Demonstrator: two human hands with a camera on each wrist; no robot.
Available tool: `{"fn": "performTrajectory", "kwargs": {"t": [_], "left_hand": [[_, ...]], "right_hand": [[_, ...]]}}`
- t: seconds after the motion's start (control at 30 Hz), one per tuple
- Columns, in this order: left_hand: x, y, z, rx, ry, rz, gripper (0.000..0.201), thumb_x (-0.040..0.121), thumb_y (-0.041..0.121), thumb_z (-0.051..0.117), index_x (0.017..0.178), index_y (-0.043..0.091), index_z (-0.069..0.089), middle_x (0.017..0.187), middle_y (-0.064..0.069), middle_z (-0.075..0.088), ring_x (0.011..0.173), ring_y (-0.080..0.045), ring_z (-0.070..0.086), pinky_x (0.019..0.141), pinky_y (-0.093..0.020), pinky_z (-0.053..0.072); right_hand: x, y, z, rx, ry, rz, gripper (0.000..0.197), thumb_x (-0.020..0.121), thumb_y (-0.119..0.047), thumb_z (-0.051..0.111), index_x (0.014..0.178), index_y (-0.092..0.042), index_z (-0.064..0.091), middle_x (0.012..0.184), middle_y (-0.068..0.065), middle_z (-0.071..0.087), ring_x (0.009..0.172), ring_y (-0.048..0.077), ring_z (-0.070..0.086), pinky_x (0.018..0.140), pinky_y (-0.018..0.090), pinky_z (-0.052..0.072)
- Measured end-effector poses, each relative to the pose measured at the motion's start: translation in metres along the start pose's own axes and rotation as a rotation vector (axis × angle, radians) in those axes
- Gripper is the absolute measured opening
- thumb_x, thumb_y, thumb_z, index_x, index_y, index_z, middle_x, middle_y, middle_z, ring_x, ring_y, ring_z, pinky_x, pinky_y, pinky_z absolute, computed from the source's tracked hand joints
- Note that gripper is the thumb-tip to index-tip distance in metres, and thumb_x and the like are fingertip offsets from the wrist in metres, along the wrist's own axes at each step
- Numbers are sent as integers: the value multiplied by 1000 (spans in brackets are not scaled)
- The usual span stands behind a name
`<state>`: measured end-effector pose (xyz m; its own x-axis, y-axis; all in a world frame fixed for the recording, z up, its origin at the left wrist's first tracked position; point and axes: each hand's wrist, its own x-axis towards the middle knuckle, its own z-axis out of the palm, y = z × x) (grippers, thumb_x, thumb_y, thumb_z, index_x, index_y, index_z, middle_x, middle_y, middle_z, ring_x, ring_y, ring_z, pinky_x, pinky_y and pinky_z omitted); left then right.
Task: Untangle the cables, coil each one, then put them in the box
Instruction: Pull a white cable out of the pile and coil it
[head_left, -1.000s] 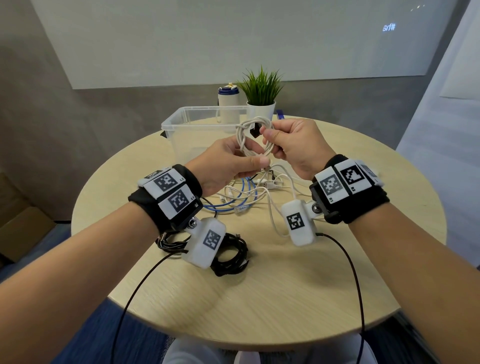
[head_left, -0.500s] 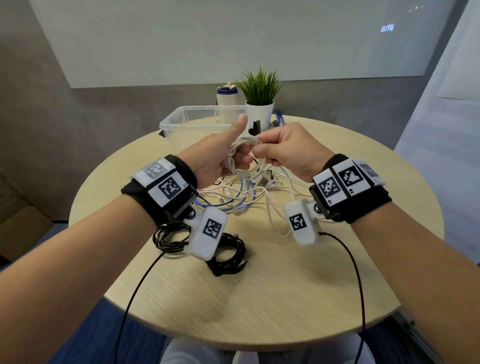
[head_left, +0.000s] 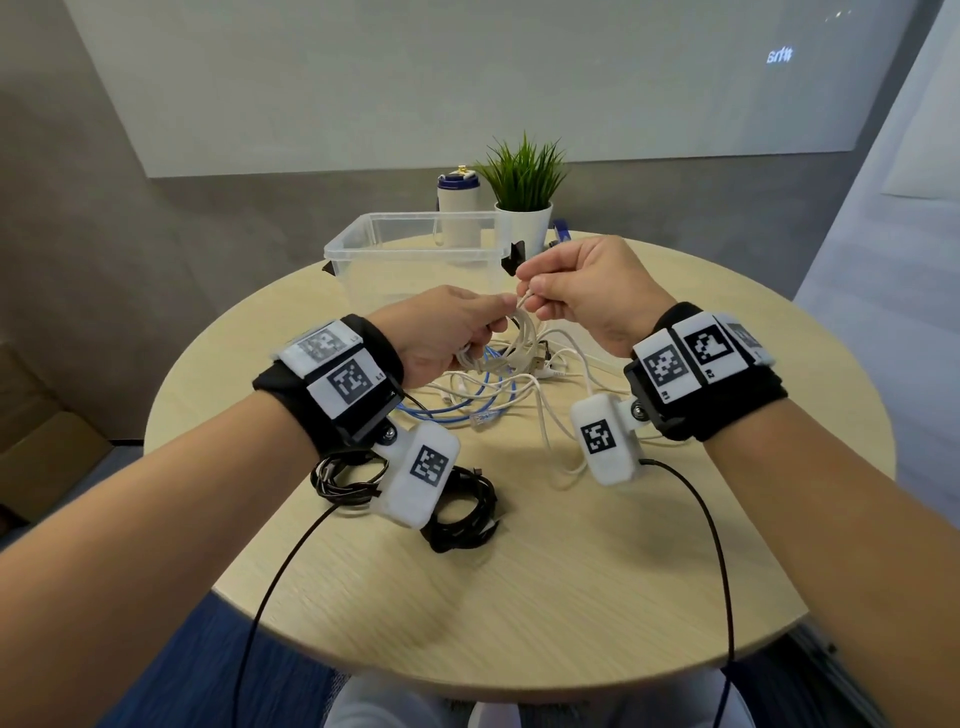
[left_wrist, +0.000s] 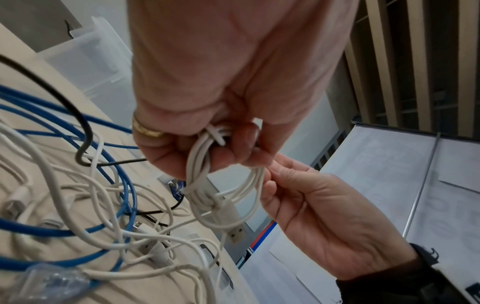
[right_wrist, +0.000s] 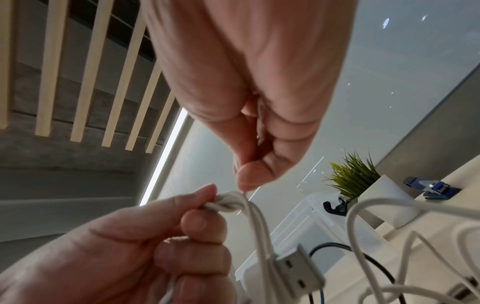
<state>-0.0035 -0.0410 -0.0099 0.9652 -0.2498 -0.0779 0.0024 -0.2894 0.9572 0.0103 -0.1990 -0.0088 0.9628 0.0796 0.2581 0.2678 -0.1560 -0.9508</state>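
White cable coil (head_left: 522, 340) pinched between left hand (head_left: 441, 332); right hand (head_left: 587, 291).

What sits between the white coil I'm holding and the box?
Nothing visible. Left hand grips the white coil, right hand pinches its end, and the open clear box lies just beyond them.

This is looking like an office or meeting room. A small round wood-grain surface (head_left: 571, 597) is standing on blue carpet (head_left: 171, 675) before a grey wall carrying a large whiteboard-like panel (head_left: 415, 78). A potted artificial plant (head_left: 524, 192) and a white bottle (head_left: 458, 213) are sitting at the far edge, and wooden ceiling slats (right_wrist: 85, 82) are showing overhead.
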Motion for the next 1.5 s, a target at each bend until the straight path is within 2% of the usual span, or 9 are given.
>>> {"fn": "performTrajectory", "kwargs": {"t": [0.17,0.4,0.53,0.67,0.8,1.0,1.2,1.37,1.5], "left_hand": [[3,0,-2,-40,36,23,37,100,32,44,68,14,48,58,1,34,54,-13,34,55,-25,29],[7,-3,-7,-143,87,37,40,101,36,38,67,16,46,47,8,36,54,-13,35,57,-26,28],[8,-2,-5,-125,103,65,39,101,34,40,67,16,46,53,4,34,54,-13,35,57,-27,26],[7,-1,-1,-213,93,70,39,102,32,38,68,15,46,55,4,35,56,-13,35,57,-25,30],[5,-3,0,-301,23,17,37,102,31,36,71,14,48,57,3,40,59,-13,41,61,-24,36],[4,-3,-1,-192,-32,-2,17,101,20,41,95,12,54,72,-3,55,59,-15,55,57,-27,49],[4,-4,2,-321,-12,82,17,100,9,42,84,11,48,63,-3,57,47,-10,55,52,-25,51],[4,-4,-2,-349,38,112,16,99,9,45,84,9,50,63,-3,64,51,-9,59,56,-24,54],[5,-5,-3,-346,104,113,20,98,11,47,80,9,52,72,-8,59,51,-10,57,49,-22,52]], "right_hand": [[-4,-1,-1,81,-12,-11,14,90,6,54,86,-2,64,78,13,65,59,12,63,59,20,54],[-7,-4,-3,140,-54,64,12,92,3,54,86,1,64,80,12,64,63,13,64,65,25,57],[-8,-3,-3,112,-55,74,8,84,7,63,84,0,66,77,13,64,66,17,64,72,27,57],[-7,1,3,-49,20,-30,24,70,7,76,87,-7,67,79,4,65,72,11,62,76,27,57],[-6,1,6,-107,87,-103,33,70,11,73,96,-8,65,81,3,62,69,9,59,63,19,53],[-5,0,5,-213,60,-148,30,71,8,72,95,-9,64,79,7,69,65,7,64,60,20,51],[-2,7,9,-251,72,-205,21,72,-2,74,82,-16,62,75,3,67,68,11,63,70,30,55],[-6,14,6,-202,-28,-106,8,83,-5,68,83,-12,66,70,9,66,60,12,62,55,26,50],[-6,14,8,-98,-32,-93,10,86,-8,66,80,-16,65,73,8,62,63,14,63,58,33,53]]}}
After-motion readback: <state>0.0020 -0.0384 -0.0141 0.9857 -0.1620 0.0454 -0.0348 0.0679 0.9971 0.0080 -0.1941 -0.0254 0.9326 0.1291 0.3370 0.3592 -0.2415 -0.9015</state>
